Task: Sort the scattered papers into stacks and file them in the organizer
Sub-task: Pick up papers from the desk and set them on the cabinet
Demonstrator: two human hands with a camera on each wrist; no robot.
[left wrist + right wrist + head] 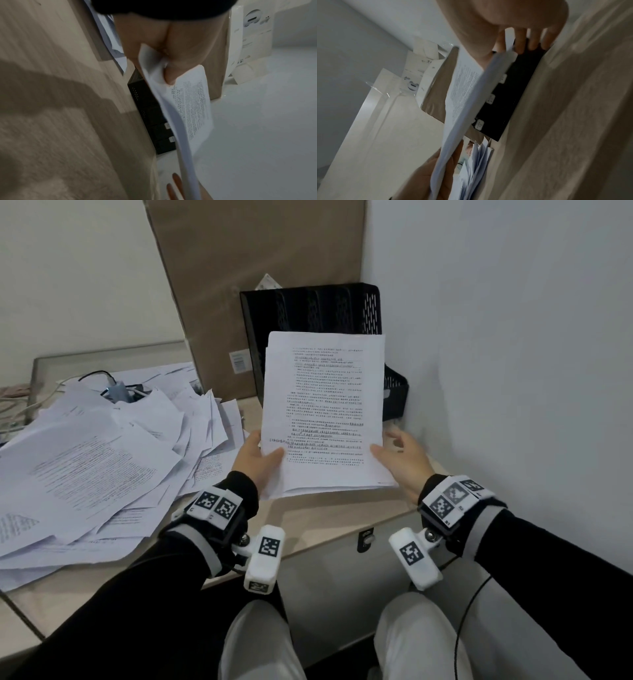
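Observation:
I hold a stack of printed sheets [322, 412] upright above the desk, in front of the black mesh organizer [308, 313]. My left hand [260, 457] grips its lower left edge, thumb on the front page. My right hand [400, 457] holds the lower right edge, thumb on the page and fingers behind. In the left wrist view the thumb presses the stack [193, 105], and the organizer [149, 115] lies beyond. In the right wrist view the sheets [465, 86] run between thumb and fingers, beside the organizer [518, 88]. A heap of scattered papers [102, 457] covers the desk's left side.
A tall cardboard box [239, 285] leans behind the organizer and the heap. A white wall [513, 371] closes the right side close to my right hand. A cable and plug [116, 392] lie on the heap. The pale wooden desk [325, 518] shows below the stack.

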